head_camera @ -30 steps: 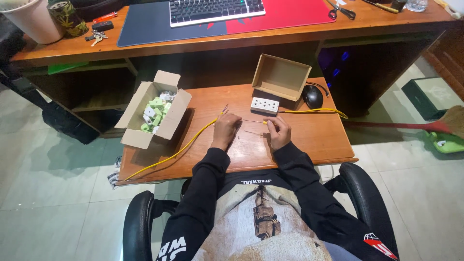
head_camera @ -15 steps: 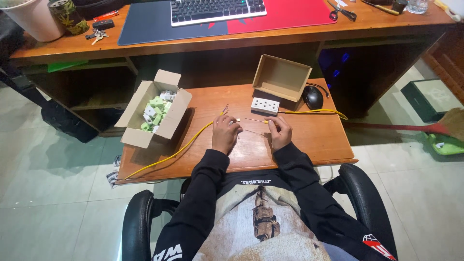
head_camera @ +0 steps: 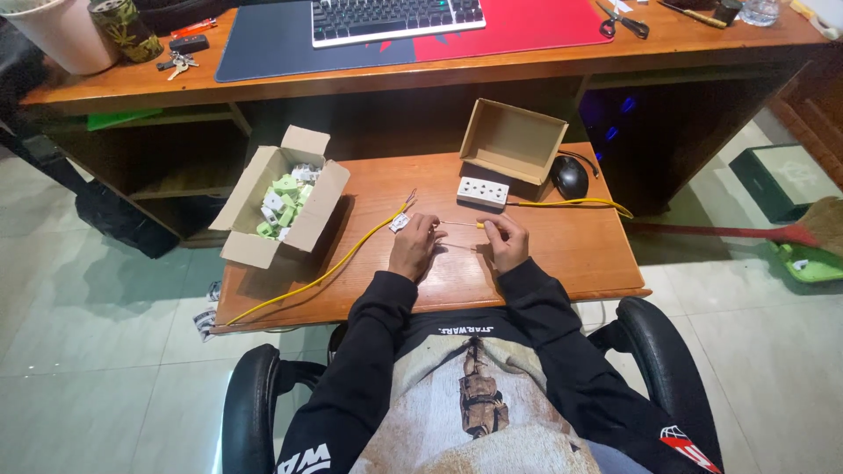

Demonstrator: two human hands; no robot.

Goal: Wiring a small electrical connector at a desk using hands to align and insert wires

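Two wooden surfaces: a low pull-out shelf (head_camera: pixel 562 254) in front of the seated person, and above it a desk (head_camera: pixel 369 79) carrying a keyboard (head_camera: pixel 395 17), a dark and red mat (head_camera: pixel 263 48), scissors (head_camera: pixel 623 19), keys (head_camera: pixel 176 61) and a pale bucket (head_camera: pixel 57 35) at the far left corner. Pale tiled floor (head_camera: pixel 97 351) all around; a broom (head_camera: pixel 790 233) and green dustpan (head_camera: pixel 812 262) lie at right. Black chair arms (head_camera: pixel 250 412) frame the lap.

On the shelf: an open carton (head_camera: pixel 263 215) at left, holding small green and white parts (head_camera: pixel 281 197); an empty open box (head_camera: pixel 514 140) at back; a white socket block (head_camera: pixel 483 191) just in front of it; a black mouse (head_camera: pixel 571 175) beside the box.

Both forearms in black sleeves reach forward, wrists resting on the shelf, hands near each other at centre. Left hand (head_camera: pixel 413 246) curled, fingertips pinched on a yellow wire (head_camera: pixel 325 272) that trails left to the shelf's near corner; bare strands stick up past the fingers. A small white piece lies touching this wire by the hand. Right hand (head_camera: pixel 505 241) also curled, pinching a short wire end (head_camera: pixel 461 225) stretched between the hands. A second yellow cable (head_camera: pixel 580 203) runs right from the socket block.
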